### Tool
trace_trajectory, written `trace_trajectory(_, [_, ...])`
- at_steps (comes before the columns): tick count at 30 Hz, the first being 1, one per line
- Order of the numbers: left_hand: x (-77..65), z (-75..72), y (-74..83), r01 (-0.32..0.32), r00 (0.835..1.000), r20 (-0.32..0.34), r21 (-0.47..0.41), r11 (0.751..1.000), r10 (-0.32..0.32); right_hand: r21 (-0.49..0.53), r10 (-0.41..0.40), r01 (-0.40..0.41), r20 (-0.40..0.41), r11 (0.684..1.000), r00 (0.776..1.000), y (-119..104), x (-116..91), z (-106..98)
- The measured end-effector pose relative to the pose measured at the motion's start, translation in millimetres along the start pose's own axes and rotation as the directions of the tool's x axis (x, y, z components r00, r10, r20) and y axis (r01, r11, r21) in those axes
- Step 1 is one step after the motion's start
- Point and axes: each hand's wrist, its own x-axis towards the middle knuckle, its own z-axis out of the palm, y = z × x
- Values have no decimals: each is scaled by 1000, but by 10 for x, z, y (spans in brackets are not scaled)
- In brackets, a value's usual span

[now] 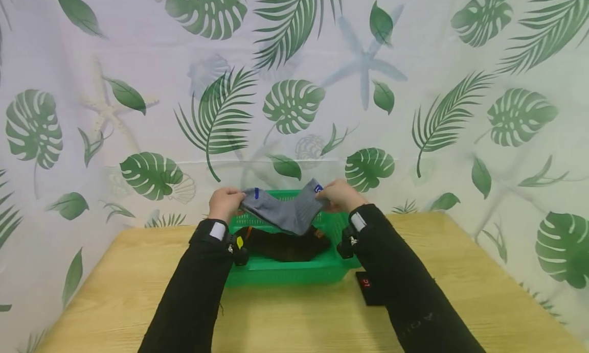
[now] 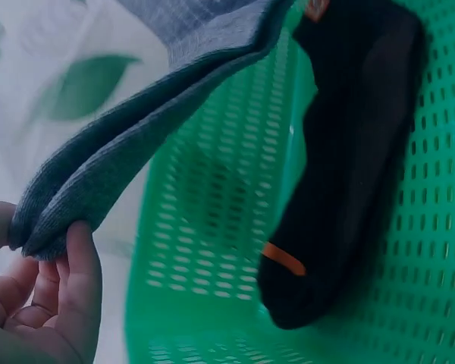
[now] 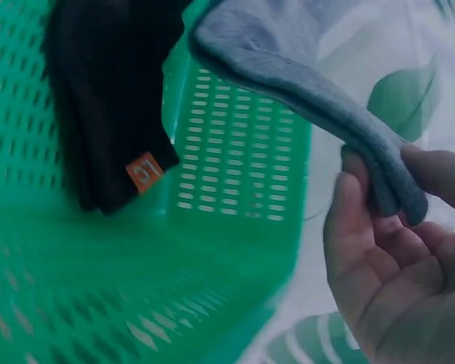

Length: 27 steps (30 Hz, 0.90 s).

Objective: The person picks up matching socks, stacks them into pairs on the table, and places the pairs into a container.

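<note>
Pinching the grey socks [image 1: 286, 213] above the green basket [image 1: 285, 275], the left hand [image 1: 225, 204] grips the left end and the right hand [image 1: 339, 195] the right end. On the surface [image 1: 285, 322], the right sleeve [image 1: 402, 276] partly hides a black object [image 1: 368, 295] whose red marking [image 1: 365, 283] is hard to read. Black socks [image 1: 280, 247] lie in the basket, partly behind the grey.

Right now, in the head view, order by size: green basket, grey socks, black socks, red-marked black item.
1. Green basket
2. Grey socks, black socks: too alike to rank
3. Red-marked black item; right sleeve may hide some
</note>
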Motion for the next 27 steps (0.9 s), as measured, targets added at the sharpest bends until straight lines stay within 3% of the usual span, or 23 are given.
trace_trajectory(4, [36,22,-163,19,1000,-23,40,999,-18,-52,64,-62,36,997,997,160,120,165])
trace_trajectory(6, [45,14,-233,20,1000,0,105,994,-21,-129,80,-72,61,989,995,250,160,207])
trace_trajectory(10, [73,-18,-313,24,997,63,225,974,-39,-190,99,-77,112,979,989,353,207,231])
trace_trajectory(13, [118,-18,-341,3,997,69,300,954,-25,-224,105,-71,143,972,984,355,218,234])
trace_trajectory(16, [185,21,-380,-54,995,99,445,894,11,-352,107,-41,170,935,980,348,226,247])
trace_trajectory(20, [299,96,-480,-129,988,145,655,745,44,-547,81,26,170,837,982,353,260,317])
trace_trajectory(22, [354,120,-529,-139,989,139,712,688,55,-624,62,52,159,780,985,354,295,371])
trace_trajectory(25, [401,127,-569,-142,989,127,750,646,71,-673,63,46,136,739,989,353,335,446])
trace_trajectory(27, [420,122,-578,-141,990,120,760,634,76,-695,75,37,130,718,989,349,371,479])
